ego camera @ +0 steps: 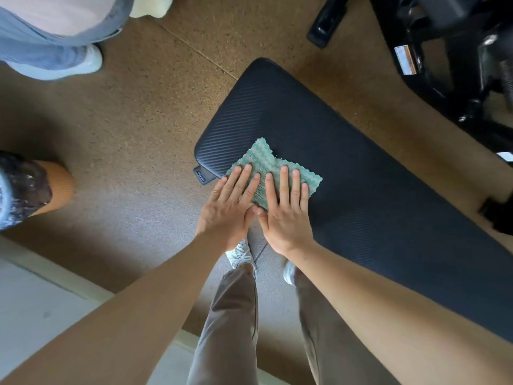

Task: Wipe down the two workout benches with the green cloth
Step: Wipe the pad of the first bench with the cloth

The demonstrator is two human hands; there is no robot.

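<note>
Both hands are pressing flat on the green cloth (pixel 262 159), side by side, with fingers straight and close together and gripping nothing. The left hand (pixel 229 207) is laying its fingertips on the cloth's 8 o'clock edge while its palm is hanging past the pad's rim. The right hand (pixel 287 215) is sitting just at its 3 o'clock side, thumbs nearly meeting, fingers covering the cloth's 5 o'clock part.

The cloth is lying slightly rumpled on the black ribbed bench (pixel 374 176), near the pad's rounded end, which is pointing toward 11 o'clock. The rest of the pad is running off toward 4 o'clock. A black end cap (pixel 204 176) is peeking out from under the pad at the cloth's 9 o'clock.

A speckled brown floor (pixel 138 120) is showing all around. Grey trousers (pixel 230 315) and a white shoe (pixel 240 252) are showing at 6 o'clock, below the hands. At 10 o'clock another person's pale shoe (pixel 86 62) is standing on the floor. At 9 o'clock an orange ribbed thing (pixel 59 187) is sitting, too unclear to name. Black metal equipment (pixel 444 65) is filling the 1 o'clock corner, blurred.
</note>
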